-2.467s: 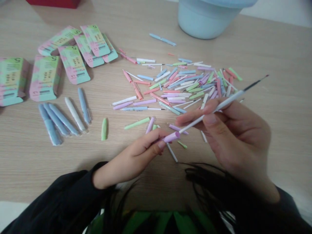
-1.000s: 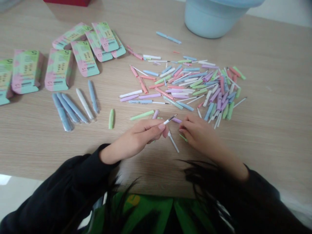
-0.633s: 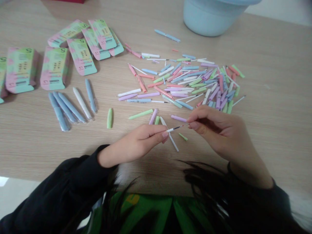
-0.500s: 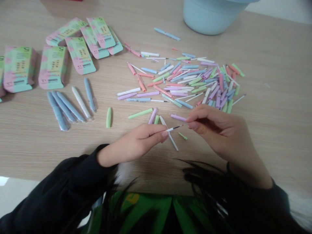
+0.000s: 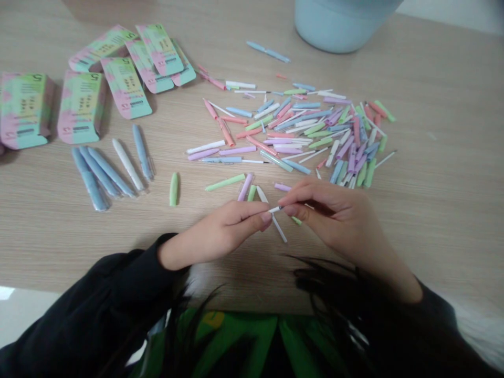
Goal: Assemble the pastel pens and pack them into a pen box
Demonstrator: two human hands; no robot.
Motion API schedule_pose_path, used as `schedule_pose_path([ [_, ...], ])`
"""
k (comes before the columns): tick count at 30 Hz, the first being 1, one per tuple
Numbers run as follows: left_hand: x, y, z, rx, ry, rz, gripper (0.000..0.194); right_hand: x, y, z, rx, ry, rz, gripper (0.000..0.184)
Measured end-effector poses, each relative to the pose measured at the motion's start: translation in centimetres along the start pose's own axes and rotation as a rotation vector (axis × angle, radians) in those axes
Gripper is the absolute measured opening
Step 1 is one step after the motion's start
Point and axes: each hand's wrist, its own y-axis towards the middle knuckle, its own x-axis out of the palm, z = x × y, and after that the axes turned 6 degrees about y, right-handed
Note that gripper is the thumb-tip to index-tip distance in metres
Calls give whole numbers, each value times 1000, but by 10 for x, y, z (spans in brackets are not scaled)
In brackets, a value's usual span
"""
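My left hand (image 5: 224, 231) pinches a white pen refill (image 5: 274, 210) between thumb and fingers, most of it hidden in the grip. My right hand (image 5: 331, 212) is closed around the dark tip end of that refill; any small part inside its fingertips is hidden. Just under the hands, on the table, lie a white pen barrel (image 5: 279, 228), a lilac barrel (image 5: 245, 187) and a green piece (image 5: 252, 193). A small green part (image 5: 296, 220) is partly covered by my right fingers. Another lilac barrel (image 5: 282, 187) lies right behind them.
Behind my hands spreads a large pile of pastel pen parts and refills (image 5: 315, 128). Several blue pens (image 5: 90, 178) and a white one (image 5: 128, 164) lie at left, near a green cap (image 5: 174, 189). Printed pen boxes (image 5: 81, 107) stand back left; a blue tub (image 5: 342, 26) is at the back.
My right hand has moved left, and its fingertips now cover the refill's dark tip, which showed before. The left hand keeps its hold. The view has shifted slightly.
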Motion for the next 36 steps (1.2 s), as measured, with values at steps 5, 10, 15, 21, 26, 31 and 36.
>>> schedule_pose_path([
  [5,-2,-1,3,35,-56,48,37,-19,3,13,100,197,125,39],
  [10,-13,-5,6,1,-46,206,40,-49,12,46,118,-295,225,9],
  [15,-36,-17,5,-6,-107,434,37,-69,9,61,146,-513,101,14],
  [21,-50,-28,-4,-77,-165,539,37,-63,7,65,101,-580,-99,13],
  [26,-42,-27,-3,-85,-32,407,39,-28,13,72,25,-699,-183,12],
  [31,-34,-24,-3,-47,-11,285,37,-26,12,58,86,-571,-43,9],
  [36,-28,-23,-6,-16,39,179,34,-33,13,18,91,-149,158,11],
])
